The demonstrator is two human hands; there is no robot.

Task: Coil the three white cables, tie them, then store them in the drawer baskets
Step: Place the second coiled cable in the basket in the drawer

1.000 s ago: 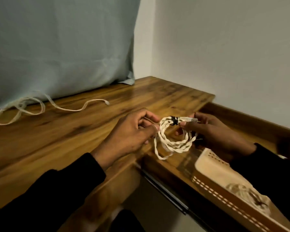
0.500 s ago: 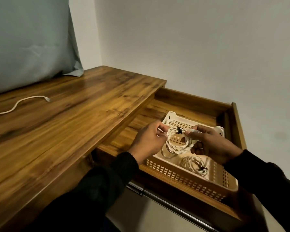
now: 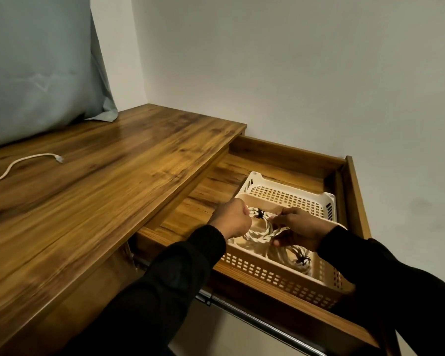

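Note:
A coiled white braided cable with a black tie at its top is held between both hands, low inside the near cream basket in the open drawer. My left hand grips the coil's left side. My right hand pinches its right side. A second tied coil lies in the same basket, partly hidden under my right wrist. A third white cable lies loose and uncoiled on the desk at far left.
A second cream basket sits behind the first in the drawer. The wooden desk top runs to the left, with a grey-blue cloth hanging at its back. A white wall stands close on the right.
Both hands carried the tied coil from above the desk edge over to the open drawer and lowered it into the near basket. The view swung right, showing the baskets.

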